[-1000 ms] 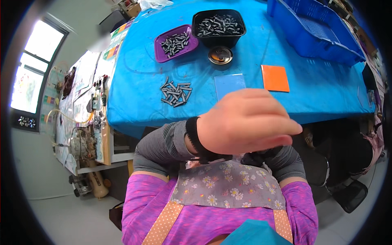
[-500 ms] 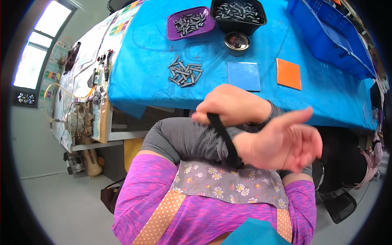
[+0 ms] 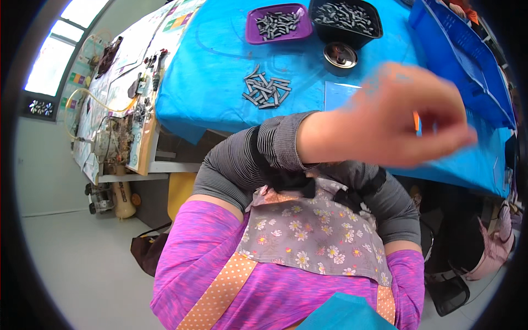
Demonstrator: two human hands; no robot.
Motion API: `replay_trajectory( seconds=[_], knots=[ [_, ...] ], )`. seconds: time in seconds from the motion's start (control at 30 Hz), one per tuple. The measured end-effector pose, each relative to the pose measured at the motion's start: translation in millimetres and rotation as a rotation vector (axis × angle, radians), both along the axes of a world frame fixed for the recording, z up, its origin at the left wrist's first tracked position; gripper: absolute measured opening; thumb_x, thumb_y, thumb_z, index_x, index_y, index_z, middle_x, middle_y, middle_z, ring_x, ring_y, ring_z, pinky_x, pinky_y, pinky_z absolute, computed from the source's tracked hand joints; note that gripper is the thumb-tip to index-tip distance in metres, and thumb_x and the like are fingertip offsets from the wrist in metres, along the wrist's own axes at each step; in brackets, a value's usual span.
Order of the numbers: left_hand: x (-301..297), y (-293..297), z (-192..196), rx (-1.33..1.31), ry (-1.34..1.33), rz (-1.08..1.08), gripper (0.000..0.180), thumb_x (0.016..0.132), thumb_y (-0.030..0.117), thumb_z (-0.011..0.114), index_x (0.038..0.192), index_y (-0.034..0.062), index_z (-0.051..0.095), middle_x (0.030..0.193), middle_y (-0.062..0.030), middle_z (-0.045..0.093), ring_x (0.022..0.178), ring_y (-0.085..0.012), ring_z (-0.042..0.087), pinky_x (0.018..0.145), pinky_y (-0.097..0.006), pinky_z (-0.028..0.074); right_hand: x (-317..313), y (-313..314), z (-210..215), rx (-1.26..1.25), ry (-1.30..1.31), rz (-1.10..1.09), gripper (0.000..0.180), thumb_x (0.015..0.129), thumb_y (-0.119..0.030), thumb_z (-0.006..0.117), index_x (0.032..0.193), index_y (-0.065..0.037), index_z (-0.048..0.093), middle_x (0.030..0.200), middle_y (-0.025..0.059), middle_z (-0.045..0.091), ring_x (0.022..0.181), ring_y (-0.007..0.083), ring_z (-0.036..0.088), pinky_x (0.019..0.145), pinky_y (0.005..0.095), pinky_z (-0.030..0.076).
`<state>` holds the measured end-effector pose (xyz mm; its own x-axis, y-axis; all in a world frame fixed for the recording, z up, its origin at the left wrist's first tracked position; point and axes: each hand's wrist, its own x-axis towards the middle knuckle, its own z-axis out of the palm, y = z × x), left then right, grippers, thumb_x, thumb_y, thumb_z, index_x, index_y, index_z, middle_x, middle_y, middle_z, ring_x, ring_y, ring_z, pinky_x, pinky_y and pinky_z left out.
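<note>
Over the near edge of the worktop [image 3: 212, 82], the L hand [image 3: 404, 113] (motion-blurred) is raised, fingers curled toward the thumb w/ a gap between; cannot tell if the tips meet. R hand: hidden, state cannot be told. Black strap [image 3: 254, 147] encircles the L sleeve [image 3: 223, 159]. Blue card [image 3: 336, 94] lies partly behind the L hand; orange card [image 3: 416, 122] shows thru the gap. Gray strips [image 3: 268, 91] sit piled nearer than the purple tray [image 3: 252, 27].

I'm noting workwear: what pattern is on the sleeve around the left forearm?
Fine dark stripes on grey; the sleeve shows best in the head view.
</note>
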<state>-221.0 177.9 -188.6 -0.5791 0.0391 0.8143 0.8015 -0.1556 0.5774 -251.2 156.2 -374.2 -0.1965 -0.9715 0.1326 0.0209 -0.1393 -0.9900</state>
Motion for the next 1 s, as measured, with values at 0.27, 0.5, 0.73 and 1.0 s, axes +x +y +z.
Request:
replay_trajectory(
  seconds=[0.27, 0.5, 0.73, 1.0],
  knots=[
    [-18, -56, -1, -0.344, 0.921, 0.872, 0.026, 0.066, 0.021, 0.075, 0.064, 0.0166, 0.049, 0.057, 0.006, 0.045, 0.047, -0.0088, 0.044, 0.039, -0.023, 0.034, 31, 51, 77, 0.224, 0.08, -0.028, 0.02, 0.089, -0.022, 0.055, 0.088, -0.004, 0.063, 0.081, 0.0025, 0.059, 0.076, 0.0107, 0.053, 0.072, 0.0291, 0.045],
    [-29, -132, 16, -0.474, 0.9, 0.992, 0.01, 0.073, 0.007, 0.069, 0.072, 0.008, 0.059, 0.062, 0.0013, 0.055, 0.052, -0.01, 0.05, 0.047, -0.022, 0.039, 30, 27, 71, 0.156, -0.404, -0.144, 0.035, 0.096, -0.034, 0.043, 0.105, -0.003, 0.055, 0.097, 0.0032, 0.055, 0.089, 0.0125, 0.05, 0.078, 0.0298, 0.042],
    [-37, -174, 27, -0.148, 0.797, 1.3, 0.009, 0.079, 0.001, 0.066, 0.072, 0.0036, 0.06, 0.058, -0.0012, 0.054, 0.049, -0.0115, 0.049, 0.048, -0.021, 0.037, 59, -8, 90, -0.046, -0.213, -0.502, 0.033, 0.088, -0.018, 0.065, 0.114, -0.003, 0.051, 0.082, -0.0041, 0.053, 0.073, 0.003, 0.049, 0.063, 0.0206, 0.04],
    [-52, -236, -7, 1.45, -0.334, -0.47, 0.028, 0.088, 0.014, 0.043, 0.061, 0.0113, 0.043, 0.054, 0.0033, 0.044, 0.045, -0.0083, 0.043, 0.047, -0.023, 0.043, 45, -15, 62, 0.072, -0.278, -0.325, 0.026, 0.093, -0.027, 0.058, 0.088, -0.002, 0.06, 0.074, -0.0038, 0.058, 0.066, 0.0049, 0.052, 0.059, 0.0223, 0.043]
  ],
)
